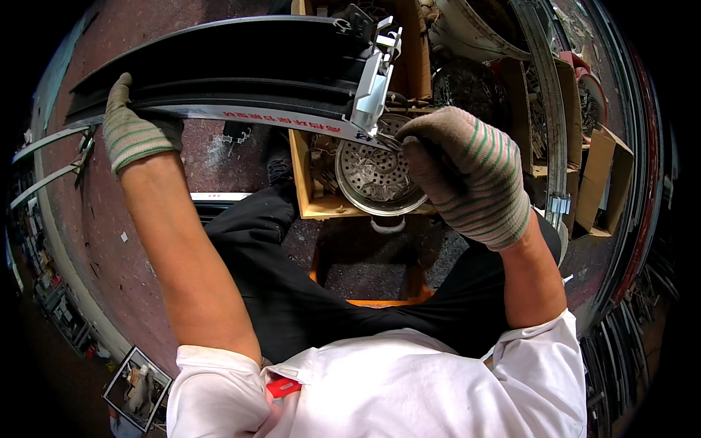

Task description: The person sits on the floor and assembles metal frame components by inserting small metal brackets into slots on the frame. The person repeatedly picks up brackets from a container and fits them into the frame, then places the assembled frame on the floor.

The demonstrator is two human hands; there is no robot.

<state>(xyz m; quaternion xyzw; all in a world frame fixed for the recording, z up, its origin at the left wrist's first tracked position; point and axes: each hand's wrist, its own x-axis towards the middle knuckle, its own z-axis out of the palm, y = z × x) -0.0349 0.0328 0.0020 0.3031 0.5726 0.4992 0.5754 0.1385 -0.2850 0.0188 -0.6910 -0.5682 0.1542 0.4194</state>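
A long black metal profile [241,62] with a pale printed strip along its near edge reaches across the upper left. My left hand [139,135], in a striped knit glove, grips its left part, thumb up against the dark face and fingers hidden beneath. White and silver fittings [372,87] sit at the profile's right end. Close beside that end is my right hand [471,179], also gloved, with its fingers curled closed. A thin metallic piece shows at its fingertips, too small to name. Below them stands a round perforated metal pan [387,208] holding small clear pieces.
A wooden box [328,208] surrounds the pan. Cardboard boxes [602,182] and a large pale bucket [467,33] stand to the right, near upright metal bars [558,168]. An orange-edged stool or crate [387,301] lies between my legs. A framed bin [139,390] is at lower left.
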